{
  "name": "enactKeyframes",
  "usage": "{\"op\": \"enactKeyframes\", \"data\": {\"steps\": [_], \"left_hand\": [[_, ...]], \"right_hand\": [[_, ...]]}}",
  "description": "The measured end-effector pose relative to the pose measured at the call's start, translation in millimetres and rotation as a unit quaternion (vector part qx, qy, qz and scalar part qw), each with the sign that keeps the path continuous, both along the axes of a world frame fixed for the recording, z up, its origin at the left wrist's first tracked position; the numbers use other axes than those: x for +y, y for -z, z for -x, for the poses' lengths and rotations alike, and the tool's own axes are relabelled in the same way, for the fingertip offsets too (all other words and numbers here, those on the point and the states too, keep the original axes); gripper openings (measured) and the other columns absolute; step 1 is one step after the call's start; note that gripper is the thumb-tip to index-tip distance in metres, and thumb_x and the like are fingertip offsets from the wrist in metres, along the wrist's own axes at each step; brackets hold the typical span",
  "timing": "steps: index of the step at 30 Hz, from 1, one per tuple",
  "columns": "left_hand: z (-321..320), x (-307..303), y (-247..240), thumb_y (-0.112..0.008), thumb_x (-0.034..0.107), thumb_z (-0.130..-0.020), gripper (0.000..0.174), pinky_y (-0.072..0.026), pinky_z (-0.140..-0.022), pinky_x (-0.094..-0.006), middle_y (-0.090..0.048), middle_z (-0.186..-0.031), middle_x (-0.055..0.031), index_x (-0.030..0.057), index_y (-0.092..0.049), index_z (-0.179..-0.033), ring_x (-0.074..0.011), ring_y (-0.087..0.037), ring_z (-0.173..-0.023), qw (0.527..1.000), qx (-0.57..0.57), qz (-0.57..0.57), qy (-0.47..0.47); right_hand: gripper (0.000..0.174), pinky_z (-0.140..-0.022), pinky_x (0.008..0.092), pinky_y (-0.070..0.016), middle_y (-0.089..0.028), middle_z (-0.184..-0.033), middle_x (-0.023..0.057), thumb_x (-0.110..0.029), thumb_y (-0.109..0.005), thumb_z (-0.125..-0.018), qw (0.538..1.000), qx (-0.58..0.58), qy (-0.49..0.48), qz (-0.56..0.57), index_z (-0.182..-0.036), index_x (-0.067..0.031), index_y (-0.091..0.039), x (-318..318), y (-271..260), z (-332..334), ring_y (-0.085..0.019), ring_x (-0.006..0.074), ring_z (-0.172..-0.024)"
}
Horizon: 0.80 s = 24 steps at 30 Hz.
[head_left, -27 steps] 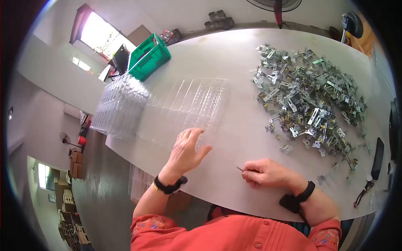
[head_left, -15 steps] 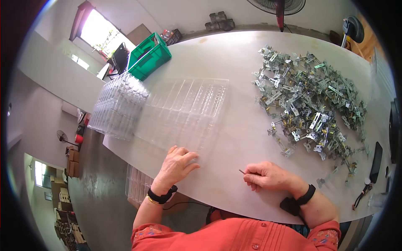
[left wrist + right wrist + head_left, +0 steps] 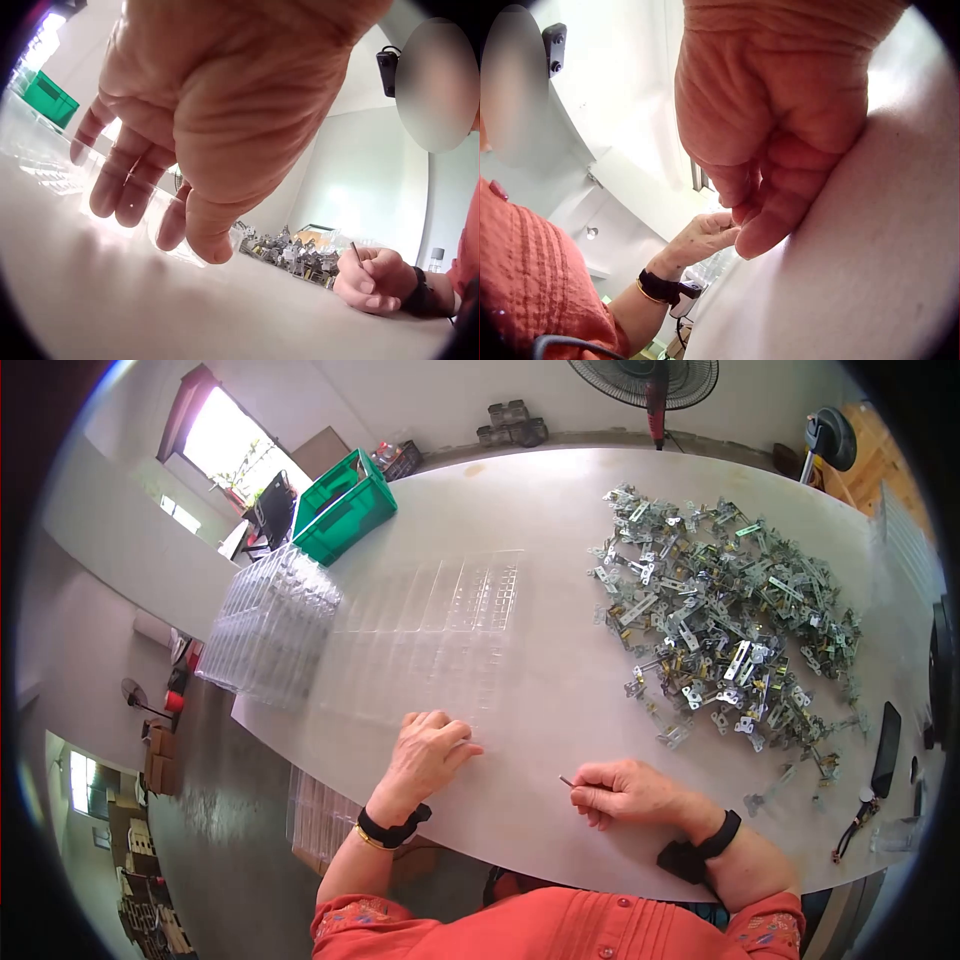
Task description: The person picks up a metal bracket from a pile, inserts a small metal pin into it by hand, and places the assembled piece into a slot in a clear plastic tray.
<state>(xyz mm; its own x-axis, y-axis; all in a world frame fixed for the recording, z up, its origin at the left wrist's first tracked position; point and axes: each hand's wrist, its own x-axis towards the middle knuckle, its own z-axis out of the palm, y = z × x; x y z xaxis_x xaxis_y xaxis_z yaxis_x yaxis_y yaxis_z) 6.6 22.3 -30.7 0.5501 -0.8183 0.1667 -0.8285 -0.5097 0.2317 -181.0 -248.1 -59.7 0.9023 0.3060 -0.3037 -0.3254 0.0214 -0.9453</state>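
A clear compartmented plastic tray [image 3: 430, 595] lies on the table left of centre. My left hand [image 3: 428, 755] is at its near edge, close to the near right corner. In the left wrist view, the fingers [image 3: 127, 199] show through the clear plastic and the thumb [image 3: 214, 244] lies on the near side, pinching the edge. My right hand [image 3: 630, 792] rests low over the table near the front, thumb and forefinger pinching a thin dark metal rod [image 3: 566, 781]. Its tip points up and left. A big heap of metal hinge-like fittings [image 3: 735, 610] spreads across the right side.
A stack of clear trays [image 3: 270, 620] stands at the table's left edge, with a green crate [image 3: 345, 505] behind it. On the right lie a black strap-like object [image 3: 884, 750] and a clear cup [image 3: 895, 835]. More clear trays [image 3: 320, 815] sit below the table's left edge.
My left hand has come down and back from over the tray to its near edge, its spread fingers closing in. The right hand keeps the rod in nearly the same place.
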Motion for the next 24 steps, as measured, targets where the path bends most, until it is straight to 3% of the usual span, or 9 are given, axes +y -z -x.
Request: {"op": "enactKeyframes", "data": {"steps": [15,17,24], "left_hand": [[0.2,6.0,-4.6,-0.079,0.026,-0.083,0.018,-0.0453,-0.09,-0.041,-0.065,-0.086,-0.0079,0.0102,-0.072,-0.09,-0.0287,-0.063,-0.088,0.999,0.002,-0.018,-0.026],[-2.0,6.4,-3.2,-0.078,0.032,-0.085,0.023,-0.0439,-0.089,-0.0422,-0.065,-0.086,-0.0069,0.0108,-0.072,-0.09,-0.0282,-0.063,-0.089,0.999,0.01,-0.01,-0.032],[-6.4,14.9,-0.7,-0.078,0.033,-0.086,0.023,-0.0445,-0.091,-0.0423,-0.065,-0.087,-0.0073,0.0114,-0.073,-0.091,-0.0285,-0.063,-0.089,0.999,0.007,-0.018,-0.037]], "right_hand": [[0.022,-0.067,0.0282,-0.0587,-0.066,-0.085,0.0044,-0.021,-0.057,-0.105,1.0,-0.01,-0.001,-0.019,-0.1,-0.0008,-0.064,-0.1,-0.3,0.6,-0.067,0.0115,-0.074],[0.022,-0.067,0.0282,-0.0587,-0.066,-0.084,0.0045,-0.021,-0.057,-0.105,1.0,-0.017,-0.005,-0.005,-0.1,-0.0007,-0.064,-0.9,-1.6,-0.1,-0.068,0.0113,-0.074],[0.022,-0.067,0.0277,-0.0591,-0.067,-0.083,0.0043,-0.02,-0.058,-0.105,1.0,-0.009,0.0,0.003,-0.099,-0.001,-0.065,0.6,0.7,-0.5,-0.068,0.0111,-0.074]]}}
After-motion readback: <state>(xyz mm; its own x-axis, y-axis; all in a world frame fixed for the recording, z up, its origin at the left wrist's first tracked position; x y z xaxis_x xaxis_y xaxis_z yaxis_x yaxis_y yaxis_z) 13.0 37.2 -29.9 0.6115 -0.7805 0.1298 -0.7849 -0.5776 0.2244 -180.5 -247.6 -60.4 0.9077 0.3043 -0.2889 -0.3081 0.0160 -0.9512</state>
